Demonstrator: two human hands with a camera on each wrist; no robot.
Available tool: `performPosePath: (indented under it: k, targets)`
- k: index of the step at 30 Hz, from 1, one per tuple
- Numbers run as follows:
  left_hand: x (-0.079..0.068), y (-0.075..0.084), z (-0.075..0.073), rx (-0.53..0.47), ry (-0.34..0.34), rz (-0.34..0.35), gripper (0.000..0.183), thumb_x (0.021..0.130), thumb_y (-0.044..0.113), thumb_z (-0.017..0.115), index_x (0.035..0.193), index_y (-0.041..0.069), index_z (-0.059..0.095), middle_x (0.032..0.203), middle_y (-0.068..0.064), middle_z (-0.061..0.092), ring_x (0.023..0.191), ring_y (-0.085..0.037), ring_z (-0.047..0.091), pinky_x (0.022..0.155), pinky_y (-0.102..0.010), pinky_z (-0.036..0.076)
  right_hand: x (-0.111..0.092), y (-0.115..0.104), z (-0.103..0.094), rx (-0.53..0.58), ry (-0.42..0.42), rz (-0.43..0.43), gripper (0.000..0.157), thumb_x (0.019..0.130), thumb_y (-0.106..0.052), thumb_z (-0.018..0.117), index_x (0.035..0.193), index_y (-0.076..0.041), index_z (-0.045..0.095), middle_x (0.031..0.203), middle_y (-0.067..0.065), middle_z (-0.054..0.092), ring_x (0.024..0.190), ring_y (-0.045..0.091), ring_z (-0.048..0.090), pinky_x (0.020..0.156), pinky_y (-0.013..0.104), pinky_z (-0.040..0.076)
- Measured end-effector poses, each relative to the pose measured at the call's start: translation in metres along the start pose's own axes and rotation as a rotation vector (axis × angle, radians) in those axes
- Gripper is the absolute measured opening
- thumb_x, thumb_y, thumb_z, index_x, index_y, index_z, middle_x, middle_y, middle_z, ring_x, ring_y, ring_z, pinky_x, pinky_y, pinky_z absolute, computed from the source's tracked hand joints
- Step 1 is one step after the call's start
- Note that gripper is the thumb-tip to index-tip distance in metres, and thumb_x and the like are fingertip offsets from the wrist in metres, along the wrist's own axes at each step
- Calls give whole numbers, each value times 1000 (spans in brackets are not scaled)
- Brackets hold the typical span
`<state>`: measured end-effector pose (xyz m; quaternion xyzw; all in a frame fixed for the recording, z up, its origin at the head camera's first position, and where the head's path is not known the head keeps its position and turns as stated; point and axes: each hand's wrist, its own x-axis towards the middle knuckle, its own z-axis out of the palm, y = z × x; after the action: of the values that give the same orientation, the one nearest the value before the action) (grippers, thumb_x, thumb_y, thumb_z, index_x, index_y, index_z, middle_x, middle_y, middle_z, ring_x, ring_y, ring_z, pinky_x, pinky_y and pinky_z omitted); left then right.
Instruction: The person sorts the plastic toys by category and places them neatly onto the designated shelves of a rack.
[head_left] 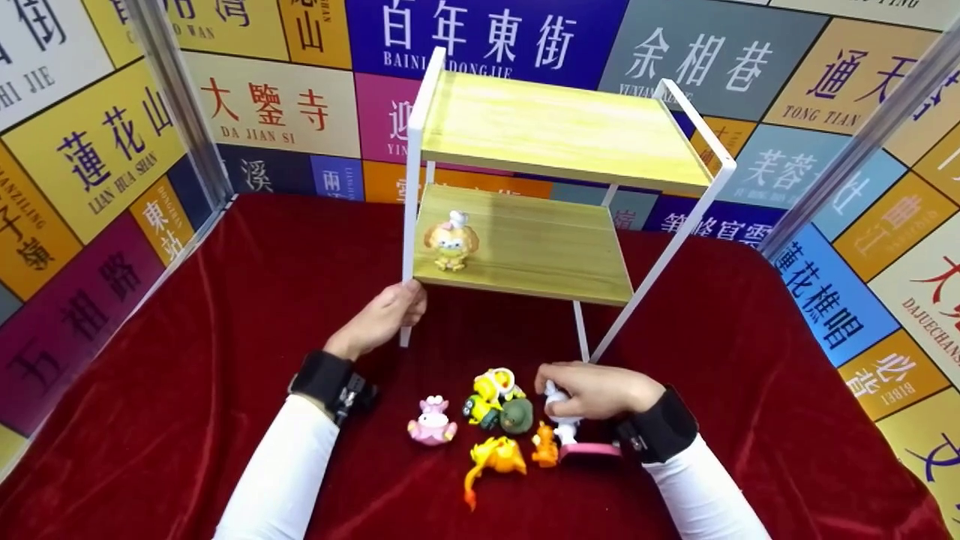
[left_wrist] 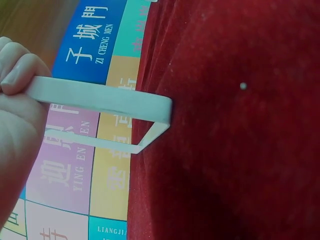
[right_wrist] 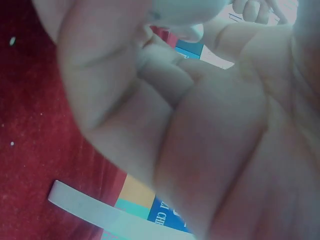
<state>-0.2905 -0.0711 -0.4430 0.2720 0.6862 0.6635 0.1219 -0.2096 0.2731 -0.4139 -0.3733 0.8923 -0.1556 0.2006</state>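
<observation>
In the head view my left hand (head_left: 381,319) grips the white front-left leg (head_left: 411,187) of a small two-tier shelf, below its lower board (head_left: 540,244). The left wrist view shows the fingers curled round that white frame (left_wrist: 105,97). My right hand (head_left: 604,390), at the front right, holds a white figurine (head_left: 564,431) from above. Part of its smooth white surface (right_wrist: 192,11) shows in the right wrist view; the rest is hidden by the palm. A pink flat piece (head_left: 591,450) lies by the figurine's foot; whether they are joined I cannot tell.
A yellow figurine with a white hat (head_left: 451,244) stands at the lower board's left end. On the red cloth (head_left: 247,300) are a pink figurine (head_left: 433,421), a dark green one (head_left: 516,416), several yellow ones, an orange-yellow one (head_left: 497,455) and a small orange one (head_left: 545,445).
</observation>
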Motion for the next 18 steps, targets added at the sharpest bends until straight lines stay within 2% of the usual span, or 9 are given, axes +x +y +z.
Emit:
performPosePath:
  k: [7, 13, 18]
  targets:
    - [0, 0, 0, -2, 3, 16, 33, 111, 25, 27, 83, 11, 39, 73, 2, 34, 63, -7, 33, 62, -24, 29, -3, 1, -4, -14, 3, -27, 20, 99, -27, 62, 113, -13, 60, 98, 1, 61, 84, 8, 55, 76, 24, 48]
    - [0, 1, 0, -6, -6, 28, 35, 111, 27, 27, 83, 11, 39, 72, 2, 33, 62, -7, 32, 61, -23, 28, -5, 2, -7, -2, 42, -52, 12, 99, -30, 63, 102, -18, 63, 95, -3, 58, 85, 6, 53, 77, 24, 47]
    - [1, 1, 0, -9, -9, 21, 36, 112, 28, 26, 82, 12, 38, 71, 2, 33, 62, -7, 32, 61, -22, 28, -6, 2, -8, 3, 57, -75, 11, 99, -27, 63, 102, -17, 65, 95, -2, 62, 86, 7, 55, 77, 24, 48]
